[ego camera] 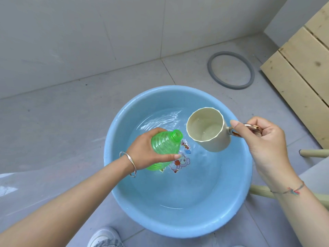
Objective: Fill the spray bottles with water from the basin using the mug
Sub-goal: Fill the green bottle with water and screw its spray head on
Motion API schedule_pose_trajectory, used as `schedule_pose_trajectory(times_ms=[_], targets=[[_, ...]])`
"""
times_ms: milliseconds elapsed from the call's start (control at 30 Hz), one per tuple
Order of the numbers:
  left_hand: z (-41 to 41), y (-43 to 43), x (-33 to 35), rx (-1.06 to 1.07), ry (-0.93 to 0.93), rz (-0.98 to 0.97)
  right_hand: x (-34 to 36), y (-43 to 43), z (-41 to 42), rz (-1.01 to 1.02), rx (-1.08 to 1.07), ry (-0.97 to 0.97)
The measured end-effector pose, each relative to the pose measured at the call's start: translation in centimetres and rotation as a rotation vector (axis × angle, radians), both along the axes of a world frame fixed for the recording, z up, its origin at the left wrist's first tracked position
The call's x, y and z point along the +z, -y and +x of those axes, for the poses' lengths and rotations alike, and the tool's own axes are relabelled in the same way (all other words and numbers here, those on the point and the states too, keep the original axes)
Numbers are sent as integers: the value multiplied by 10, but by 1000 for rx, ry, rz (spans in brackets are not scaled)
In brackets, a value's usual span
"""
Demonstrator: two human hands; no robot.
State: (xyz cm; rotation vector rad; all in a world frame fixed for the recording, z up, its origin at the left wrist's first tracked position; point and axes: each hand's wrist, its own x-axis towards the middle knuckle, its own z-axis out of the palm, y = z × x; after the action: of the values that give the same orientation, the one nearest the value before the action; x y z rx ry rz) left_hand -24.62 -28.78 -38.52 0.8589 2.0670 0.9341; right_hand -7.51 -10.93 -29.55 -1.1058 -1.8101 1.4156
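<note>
A round blue basin holding clear water sits on the grey tiled floor, with cartoon stickers on its bottom. My left hand grips a ribbed green spray bottle above the water. The bottle has no cap, and its open neck tilts up and to the right. My right hand holds a cream mug by its shiny handle, just right of the bottle's mouth. The mug has a little water in it and leans slightly toward the bottle.
A grey rubber ring lies on the floor behind the basin. Pale wooden slats stand at the right, with pale stool legs near my right arm. A white shoe shows at the bottom edge.
</note>
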Motion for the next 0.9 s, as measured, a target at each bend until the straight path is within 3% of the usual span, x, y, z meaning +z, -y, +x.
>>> schedule_pose_trajectory(times_ms=[900], targets=[[3, -1, 4, -21, -16, -23, 25, 20, -7, 622, 199, 173]])
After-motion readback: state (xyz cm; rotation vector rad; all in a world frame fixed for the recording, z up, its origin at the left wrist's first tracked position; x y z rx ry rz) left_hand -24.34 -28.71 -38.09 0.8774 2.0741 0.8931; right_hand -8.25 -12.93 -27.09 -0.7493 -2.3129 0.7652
